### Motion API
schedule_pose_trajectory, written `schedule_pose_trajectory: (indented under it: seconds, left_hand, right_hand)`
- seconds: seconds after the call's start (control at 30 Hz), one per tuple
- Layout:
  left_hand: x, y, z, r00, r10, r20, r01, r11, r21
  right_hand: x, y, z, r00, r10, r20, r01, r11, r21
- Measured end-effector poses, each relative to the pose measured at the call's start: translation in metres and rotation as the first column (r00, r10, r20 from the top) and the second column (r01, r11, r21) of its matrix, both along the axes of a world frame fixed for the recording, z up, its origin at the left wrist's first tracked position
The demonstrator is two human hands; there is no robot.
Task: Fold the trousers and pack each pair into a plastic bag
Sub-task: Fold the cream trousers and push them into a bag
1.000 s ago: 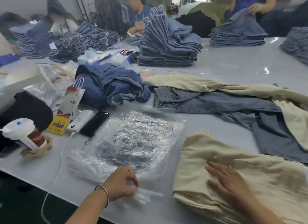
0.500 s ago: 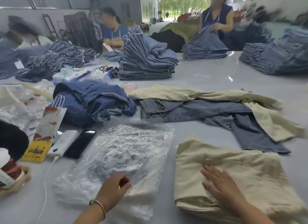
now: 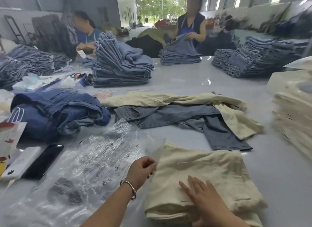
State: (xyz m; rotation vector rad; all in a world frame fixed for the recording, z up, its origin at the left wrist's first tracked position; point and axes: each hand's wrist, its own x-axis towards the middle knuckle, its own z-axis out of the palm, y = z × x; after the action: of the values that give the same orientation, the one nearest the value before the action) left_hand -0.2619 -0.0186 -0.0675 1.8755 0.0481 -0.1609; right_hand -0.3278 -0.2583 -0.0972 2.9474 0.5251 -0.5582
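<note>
A folded pair of cream trousers point(image 3: 211, 172) lies on the grey table in front of me. My right hand point(image 3: 202, 196) rests flat on its near part, fingers straight. My left hand point(image 3: 142, 169), with a bangle on the wrist, pinches the edge of a clear plastic bag point(image 3: 155, 150) lifted at the trousers' left edge. A stack of clear printed plastic bags point(image 3: 87, 167) lies to the left. Beyond, unfolded grey-blue jeans point(image 3: 177, 115) and cream trousers point(image 3: 160, 99) are spread out.
A heap of dark blue jeans point(image 3: 59, 112) sits at the left, with a black phone point(image 3: 42, 161) and a white power bank point(image 3: 20, 162) near it. Bagged cream trousers point(image 3: 293, 115) are stacked at the right. Tall denim stacks point(image 3: 118, 69) and two persons are at the far side.
My left hand has moved right from the bag stack to the trousers' left edge, raising a bag. The view has tilted up. My right hand stays on the trousers.
</note>
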Motion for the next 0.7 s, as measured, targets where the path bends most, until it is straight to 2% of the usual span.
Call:
schedule_pose_trajectory:
  seconds: [0.03,0.07,0.17,0.27,0.33,0.4,0.47,0.53,0.63,0.7]
  left_hand:
    - [0.003,-0.011,-0.005,0.999,-0.022,-0.032,0.023,1.0,0.016]
    - [0.006,-0.02,-0.01,0.997,-0.045,-0.058,0.048,0.998,0.046]
    - [0.012,-0.037,-0.024,0.992,-0.074,-0.1,0.092,0.976,0.195]
    - [0.016,-0.041,-0.032,0.992,-0.016,-0.128,0.047,0.968,0.245]
    - [0.019,-0.042,-0.033,0.99,0.027,-0.137,0.007,0.971,0.239]
    - [0.025,-0.042,-0.035,0.991,0.058,-0.122,-0.027,0.969,0.244]
    - [0.028,-0.044,-0.035,0.99,0.087,-0.109,-0.059,0.968,0.242]
    - [0.028,-0.047,-0.037,0.985,0.121,-0.122,-0.094,0.973,0.211]
    - [0.032,-0.048,-0.037,0.983,0.148,-0.111,-0.123,0.971,0.206]
    - [0.037,-0.046,-0.033,0.984,0.153,-0.091,-0.13,0.966,0.224]
  right_hand:
    - [-0.002,0.0,0.003,0.997,-0.018,0.073,0.02,0.999,-0.03]
    - [-0.003,-0.001,0.0,0.973,-0.01,0.23,0.014,1.0,-0.016]
    - [-0.014,-0.001,-0.014,0.968,-0.022,0.252,0.03,0.999,-0.031]
    - [-0.008,0.001,-0.03,0.896,0.041,0.442,-0.002,0.996,-0.088]
    - [0.003,-0.002,-0.023,0.904,0.012,0.427,0.012,0.998,-0.054]
    - [0.01,-0.003,-0.003,0.94,0.037,0.34,-0.011,0.997,-0.076]
    - [0.025,-0.012,0.017,0.984,0.086,0.159,-0.096,0.994,0.054]
    - [0.042,-0.025,0.027,0.992,0.129,-0.016,-0.126,0.985,0.115]
    - [0.074,-0.04,0.049,0.988,0.152,-0.024,-0.143,0.964,0.226]
    - [0.1,-0.048,0.06,0.986,0.101,-0.13,-0.05,0.936,0.349]
